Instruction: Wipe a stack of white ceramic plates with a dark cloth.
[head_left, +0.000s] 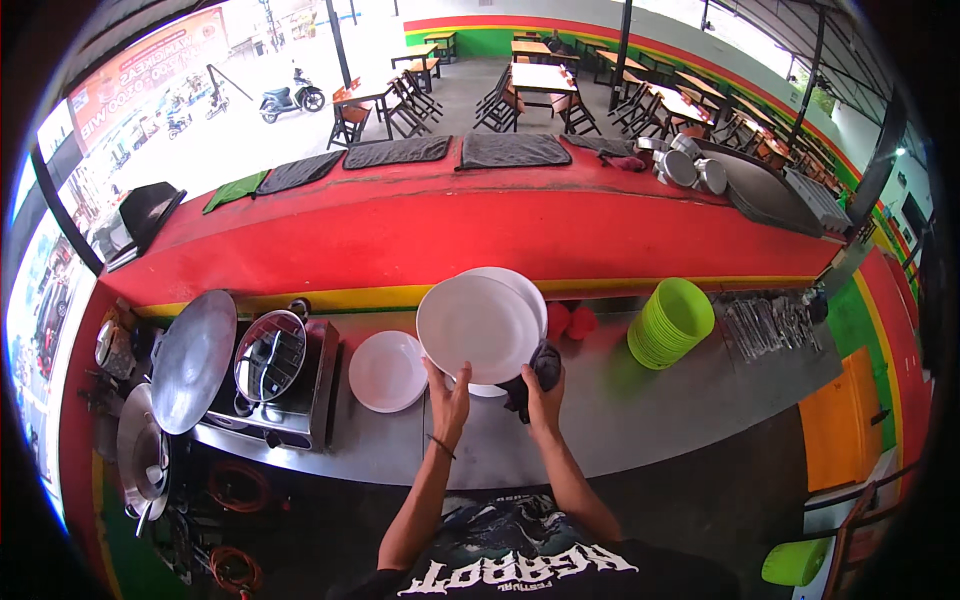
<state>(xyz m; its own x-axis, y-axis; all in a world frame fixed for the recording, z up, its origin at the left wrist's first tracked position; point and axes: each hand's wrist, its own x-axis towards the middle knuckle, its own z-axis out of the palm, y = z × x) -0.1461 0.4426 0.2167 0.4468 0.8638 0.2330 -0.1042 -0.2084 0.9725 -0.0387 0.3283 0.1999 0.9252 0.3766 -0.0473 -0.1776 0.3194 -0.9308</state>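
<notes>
Between both hands I hold a white plate (480, 328), tilted up above a metal counter. My left hand (448, 397) grips its lower left rim, thumb on the face. On the lower right, my right hand (545, 394) grips the rim along with a dark cloth (547, 361). Behind the held plate, partly hidden, more white plates (517, 279) show at its upper right edge and below it. Left of my hands, another pile of white plates (386, 371) rests on the counter; how many are in it I cannot tell.
A gas stove (319, 405) bears a pot with a glass lid (270, 356); large woks (193, 360) stand farther left. Green cups (670, 322) lean in a stack at right, near red round items (570, 321) and wrapped cutlery (772, 326). A red ledge (420, 232) rises behind the counter.
</notes>
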